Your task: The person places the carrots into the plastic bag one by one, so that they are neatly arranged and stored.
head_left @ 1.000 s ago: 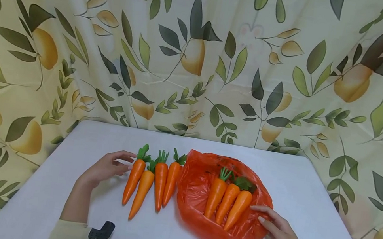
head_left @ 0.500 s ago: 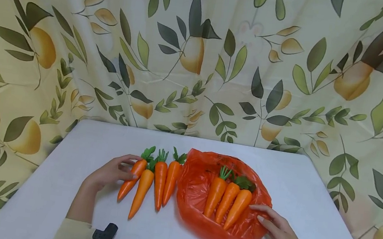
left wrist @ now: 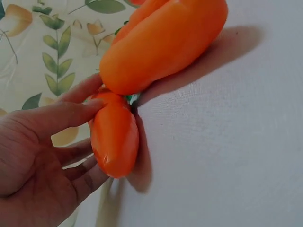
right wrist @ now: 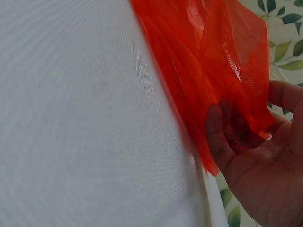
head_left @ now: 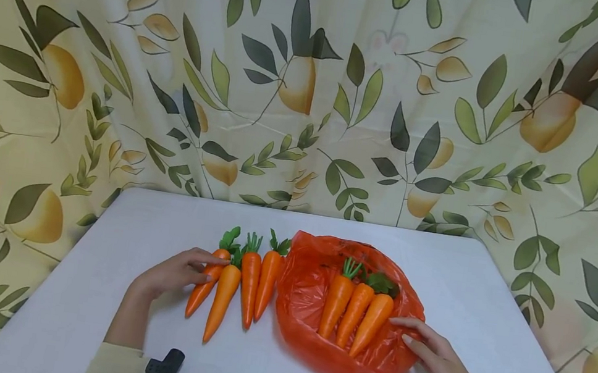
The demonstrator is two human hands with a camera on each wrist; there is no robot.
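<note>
Four loose carrots: they lie side by side on the white table, greens pointing away from the person, tips toward the person.
Left hand: fingers and thumb curled round the leftmost carrot, gripping it near its thick upper end; the wrist view shows the fingers wrapped over that carrot.
Long axis: the gripped carrot runs from the grip down toward the person and a little to the left, its tip swung out from its neighbour, which lies just beside it on the side away from the palm.
Right hand: thumb and fingers pinch the near right edge of the orange bag; in the wrist view the film is folded between the fingertips.
Bag contents: three carrots lie just left of that grip, their greens pointing away from the person.
Nearer hand: the left one is on the loose row; the right is well apart from it, with the bag between.
</note>
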